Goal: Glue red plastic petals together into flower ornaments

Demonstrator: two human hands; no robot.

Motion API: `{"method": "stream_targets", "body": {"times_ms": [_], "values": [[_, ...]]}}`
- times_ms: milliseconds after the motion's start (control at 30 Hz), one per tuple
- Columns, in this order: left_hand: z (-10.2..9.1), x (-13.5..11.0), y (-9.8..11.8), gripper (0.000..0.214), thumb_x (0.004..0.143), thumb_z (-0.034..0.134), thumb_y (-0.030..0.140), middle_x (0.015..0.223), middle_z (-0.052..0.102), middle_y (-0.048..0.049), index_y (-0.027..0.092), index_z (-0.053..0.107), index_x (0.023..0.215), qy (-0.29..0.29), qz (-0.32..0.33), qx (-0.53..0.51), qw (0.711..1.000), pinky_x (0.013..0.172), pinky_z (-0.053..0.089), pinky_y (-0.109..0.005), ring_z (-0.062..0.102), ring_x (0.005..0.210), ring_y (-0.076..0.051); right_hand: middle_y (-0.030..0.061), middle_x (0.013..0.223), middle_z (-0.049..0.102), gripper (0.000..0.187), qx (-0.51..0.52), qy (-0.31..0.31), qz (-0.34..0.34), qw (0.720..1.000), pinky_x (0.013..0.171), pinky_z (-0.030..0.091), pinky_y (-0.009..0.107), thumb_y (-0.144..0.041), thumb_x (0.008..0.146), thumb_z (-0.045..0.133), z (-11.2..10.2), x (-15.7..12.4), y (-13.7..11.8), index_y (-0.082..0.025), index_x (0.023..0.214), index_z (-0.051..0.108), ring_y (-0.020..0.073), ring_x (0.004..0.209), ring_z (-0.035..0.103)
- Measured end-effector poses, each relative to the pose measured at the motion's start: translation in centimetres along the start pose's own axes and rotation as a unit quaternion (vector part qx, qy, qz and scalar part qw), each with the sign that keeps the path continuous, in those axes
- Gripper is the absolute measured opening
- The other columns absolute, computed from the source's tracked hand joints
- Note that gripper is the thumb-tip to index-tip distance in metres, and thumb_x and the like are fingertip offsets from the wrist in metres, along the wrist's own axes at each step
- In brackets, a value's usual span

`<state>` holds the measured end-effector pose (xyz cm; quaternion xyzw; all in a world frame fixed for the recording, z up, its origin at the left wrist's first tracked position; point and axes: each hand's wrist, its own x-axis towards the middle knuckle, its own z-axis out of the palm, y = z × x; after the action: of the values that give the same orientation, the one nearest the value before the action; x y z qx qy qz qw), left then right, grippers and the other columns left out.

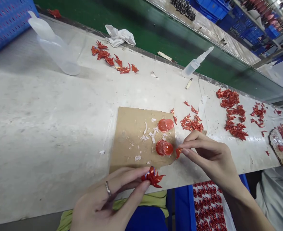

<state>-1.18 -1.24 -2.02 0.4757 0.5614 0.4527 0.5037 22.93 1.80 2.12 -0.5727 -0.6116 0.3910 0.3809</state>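
Note:
My left hand (pixel 107 199), with a ring on one finger, pinches a small red flower-like piece with pointed petals (pixel 153 176) at the near edge of the white table (pixel 47 128). My right hand (pixel 208 154) pinches a tiny red petal (pixel 178 152) between thumb and fingers, just right of a brown cardboard mat (pixel 131 134). Two red round discs, one (pixel 165 124) and another (pixel 164 148), lie on the mat among white scraps. A small heap of red petals (pixel 191 123) lies just beyond my right hand.
More red petal heaps lie at the right (pixel 232 114) and far left-centre (pixel 112 59). Two clear squeeze bottles, one (pixel 54 45) and another (pixel 195 64), lie on the table, with a white rag (pixel 119 36). A blue bin of finished red pieces (pixel 206 205) sits below the edge. A green belt (pixel 155 29) runs behind.

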Motion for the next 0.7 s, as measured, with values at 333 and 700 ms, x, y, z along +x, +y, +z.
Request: {"method": "stream_targets", "body": {"times_ms": [333, 700], "values": [[0.0, 0.1, -0.6, 0.037, 0.082, 0.082, 0.021, 0.094, 0.082, 0.0258, 0.055, 0.083, 0.095, 0.005, 0.000, 0.003, 1.000, 0.085, 0.054, 0.003, 0.079, 0.077, 0.002, 0.0004, 0.089, 0.073, 0.026, -0.073, -0.009, -0.048, 0.996, 0.069, 0.054, 0.026, -0.008, 0.094, 0.074, 0.4, 0.4, -0.6, -0.029, 0.102, 0.087, 0.0128, 0.081, 0.068], [0.0, 0.2, -0.5, 0.035, 0.084, 0.081, 0.023, 0.094, 0.082, 0.0233, 0.055, 0.083, 0.097, 0.019, 0.003, 0.004, 1.000, 0.081, 0.056, 0.001, 0.079, 0.076, 0.000, 0.0015, 0.086, 0.072, 0.023, -0.090, -0.027, -0.051, 0.994, 0.067, 0.056, 0.025, -0.009, 0.094, 0.074, 0.4, 1.0, -0.9, -0.027, 0.099, 0.087, 0.0135, 0.078, 0.068]]}}
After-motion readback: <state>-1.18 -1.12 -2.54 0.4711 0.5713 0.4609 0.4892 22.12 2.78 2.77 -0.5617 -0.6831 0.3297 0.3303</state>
